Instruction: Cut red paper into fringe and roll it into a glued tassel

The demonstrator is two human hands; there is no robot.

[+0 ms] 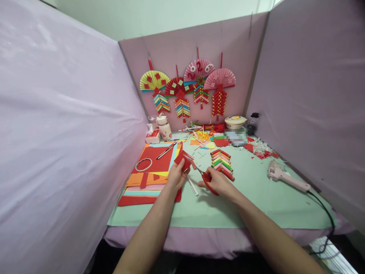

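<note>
My left hand (177,176) pinches a piece of red paper (182,160) above the table. Narrow cut strips fringe the paper's far right edge. A pair of scissors with red handles (210,184) is in my right hand (219,182), with its blades reaching up and left to the fringed edge. Just beyond my right hand lies a string of rolled paper firecrackers (221,163) in red, green, yellow and pink. Below the paper, between my hands, a thin white stick-like piece (192,186) rests on the tabletop.
Coloured paper sheets (134,200) are stacked at left, with a ring (143,164) and a dark pen-like tool (165,151) on top. A corded glue gun (288,178) lies at right. Paper scraps (201,135) cover the back; paper fan decorations (199,72) hang behind.
</note>
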